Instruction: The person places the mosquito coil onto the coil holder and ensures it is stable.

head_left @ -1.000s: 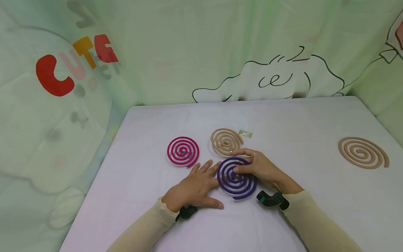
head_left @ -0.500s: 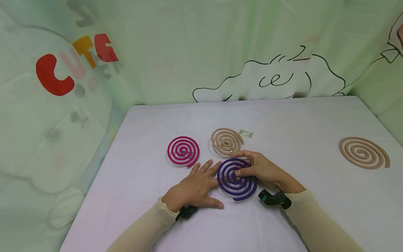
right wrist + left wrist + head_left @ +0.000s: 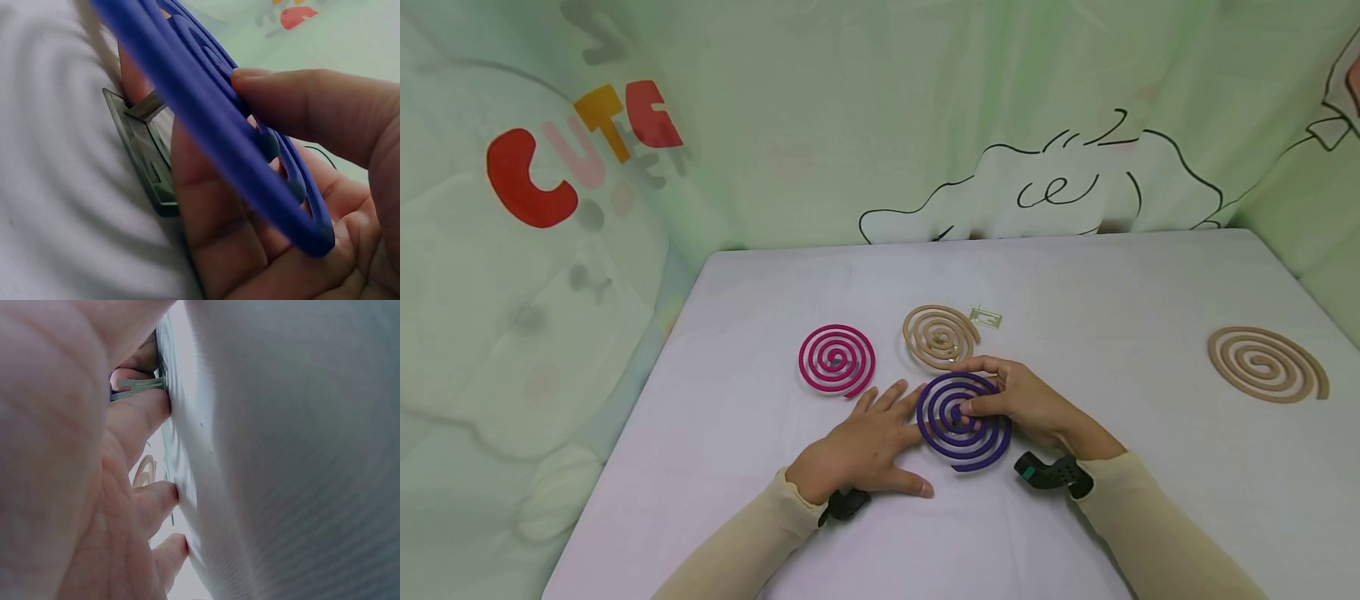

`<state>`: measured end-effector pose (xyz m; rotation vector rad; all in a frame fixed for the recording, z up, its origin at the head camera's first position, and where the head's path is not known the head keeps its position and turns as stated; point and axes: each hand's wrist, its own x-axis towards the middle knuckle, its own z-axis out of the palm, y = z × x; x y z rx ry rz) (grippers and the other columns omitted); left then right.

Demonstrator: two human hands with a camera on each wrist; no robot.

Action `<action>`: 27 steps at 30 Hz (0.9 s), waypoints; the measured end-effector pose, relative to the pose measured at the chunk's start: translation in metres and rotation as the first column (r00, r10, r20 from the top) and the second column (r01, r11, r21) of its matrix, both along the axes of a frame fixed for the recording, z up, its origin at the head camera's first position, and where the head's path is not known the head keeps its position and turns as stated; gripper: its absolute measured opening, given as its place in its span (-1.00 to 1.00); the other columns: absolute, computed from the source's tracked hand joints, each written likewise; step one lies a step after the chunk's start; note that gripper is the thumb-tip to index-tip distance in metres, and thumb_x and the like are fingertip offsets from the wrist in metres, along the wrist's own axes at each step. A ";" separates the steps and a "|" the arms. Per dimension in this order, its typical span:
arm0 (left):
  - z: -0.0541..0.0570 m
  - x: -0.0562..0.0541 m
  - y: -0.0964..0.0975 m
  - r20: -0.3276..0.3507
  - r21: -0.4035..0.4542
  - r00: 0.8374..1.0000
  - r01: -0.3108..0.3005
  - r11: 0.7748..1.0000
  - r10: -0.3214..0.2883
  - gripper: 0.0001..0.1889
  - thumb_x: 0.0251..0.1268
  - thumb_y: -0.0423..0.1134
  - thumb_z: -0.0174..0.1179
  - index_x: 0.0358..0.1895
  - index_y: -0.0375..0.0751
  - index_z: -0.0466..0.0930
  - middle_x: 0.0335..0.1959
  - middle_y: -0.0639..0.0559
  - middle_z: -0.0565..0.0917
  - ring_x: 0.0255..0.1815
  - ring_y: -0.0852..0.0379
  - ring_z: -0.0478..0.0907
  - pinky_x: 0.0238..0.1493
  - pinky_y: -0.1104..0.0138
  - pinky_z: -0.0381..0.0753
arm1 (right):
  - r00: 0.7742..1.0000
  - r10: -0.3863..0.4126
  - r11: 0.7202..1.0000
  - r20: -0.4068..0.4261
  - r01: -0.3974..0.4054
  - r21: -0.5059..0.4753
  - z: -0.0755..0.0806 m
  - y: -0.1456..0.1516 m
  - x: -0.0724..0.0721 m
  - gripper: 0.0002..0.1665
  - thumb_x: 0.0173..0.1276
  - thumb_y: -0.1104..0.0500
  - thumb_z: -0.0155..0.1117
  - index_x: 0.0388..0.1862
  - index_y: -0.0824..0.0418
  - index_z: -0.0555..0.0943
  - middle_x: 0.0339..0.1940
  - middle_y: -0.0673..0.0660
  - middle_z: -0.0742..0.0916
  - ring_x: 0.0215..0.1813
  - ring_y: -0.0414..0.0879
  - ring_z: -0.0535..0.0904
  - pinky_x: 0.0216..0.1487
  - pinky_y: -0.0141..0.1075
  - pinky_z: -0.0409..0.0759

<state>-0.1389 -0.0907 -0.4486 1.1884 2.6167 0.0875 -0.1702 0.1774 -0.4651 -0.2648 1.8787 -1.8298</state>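
My right hand (image 3: pixel 1026 408) pinches a purple mosquito coil (image 3: pixel 956 414) near its centre, thumb on top and other fingers underneath. The coil sits tilted above the white table. Under it, a small metal coil stand (image 3: pixel 150 106) with a raised tab shows in the right wrist view, its base on the cloth. My left hand (image 3: pixel 872 454) rests palm down, fingers spread, beside the coil, which hides its index fingertip in the head view. In the left wrist view, that fingertip touches or nearly touches the metal stand (image 3: pixel 137 386). Whether the tab meets the coil's centre is unclear.
Behind the hands, a pink mosquito coil (image 3: pixel 837 357) and a beige coil (image 3: pixel 940 336) stand raised over the table. A loose metal stand (image 3: pixel 985 317) lies behind the beige one. Another beige coil (image 3: pixel 1261 361) lies far right. Printed curtains enclose the table.
The purple coil dips slightly, then its near edge comes up a little, while the right thumb shifts a touch to the right. My left hand stays in place.
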 end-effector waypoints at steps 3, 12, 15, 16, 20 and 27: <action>0.000 0.000 0.000 -0.006 -0.001 1.000 -0.001 1.000 0.001 -0.01 0.21 0.52 0.21 0.67 0.26 0.15 0.74 -0.03 -0.04 0.73 -0.20 -0.15 0.59 -0.25 0.02 | 1.000 0.000 1.000 0.004 0.000 -0.001 0.000 0.000 0.000 -0.21 0.27 0.38 0.49 0.45 0.44 0.39 0.07 0.21 0.74 -0.04 -0.09 0.72 -0.10 -0.29 0.73; 0.000 0.000 0.000 -0.014 -0.008 1.000 -0.002 1.000 0.002 0.00 0.21 0.52 0.21 0.67 0.26 0.15 0.74 -0.03 -0.03 0.73 -0.19 -0.14 0.59 -0.25 0.03 | 1.000 -0.006 0.995 -0.025 0.009 0.097 0.003 -0.001 0.000 -0.22 0.28 0.29 0.53 0.44 0.37 0.44 0.14 0.32 0.70 0.05 -0.01 0.67 -0.01 -0.27 0.72; 0.000 0.001 0.001 -0.016 -0.011 1.000 -0.001 1.000 0.001 -0.01 0.21 0.53 0.21 0.67 0.26 0.15 0.74 -0.03 -0.03 0.73 -0.19 -0.15 0.59 -0.25 0.03 | 0.999 -0.006 0.994 -0.039 0.011 0.113 0.004 -0.002 0.001 -0.23 0.27 0.28 0.53 0.43 0.37 0.46 0.14 0.33 0.70 0.06 0.01 0.66 -0.01 -0.28 0.72; 0.000 0.001 0.001 -0.018 -0.012 1.000 -0.001 1.000 0.001 -0.01 0.21 0.53 0.21 0.67 0.26 0.16 0.74 -0.03 -0.03 0.73 -0.19 -0.14 0.59 -0.25 0.03 | 0.999 -0.007 0.993 -0.042 0.012 0.119 0.004 -0.002 0.001 -0.23 0.27 0.27 0.53 0.43 0.36 0.46 0.13 0.33 0.70 0.06 0.01 0.66 -0.01 -0.28 0.72; 0.000 0.001 0.001 -0.018 -0.012 1.000 0.000 1.000 -0.001 -0.01 0.21 0.53 0.21 0.66 0.25 0.17 0.74 -0.03 -0.03 0.73 -0.19 -0.14 0.58 -0.25 0.04 | 0.999 -0.010 0.991 -0.047 0.017 0.135 0.005 -0.002 0.002 -0.24 0.27 0.27 0.53 0.42 0.36 0.47 0.11 0.32 0.71 0.04 0.00 0.67 -0.03 -0.29 0.72; 0.001 0.000 0.000 -0.010 -0.004 1.000 -0.002 1.000 0.002 -0.01 0.21 0.52 0.22 0.67 0.26 0.15 0.74 -0.03 -0.03 0.73 -0.20 -0.14 0.59 -0.26 0.03 | 1.000 -0.016 0.993 -0.014 0.017 0.114 0.008 -0.004 0.003 -0.23 0.27 0.30 0.51 0.43 0.37 0.46 0.05 0.31 0.73 -0.03 0.00 0.69 -0.07 -0.25 0.74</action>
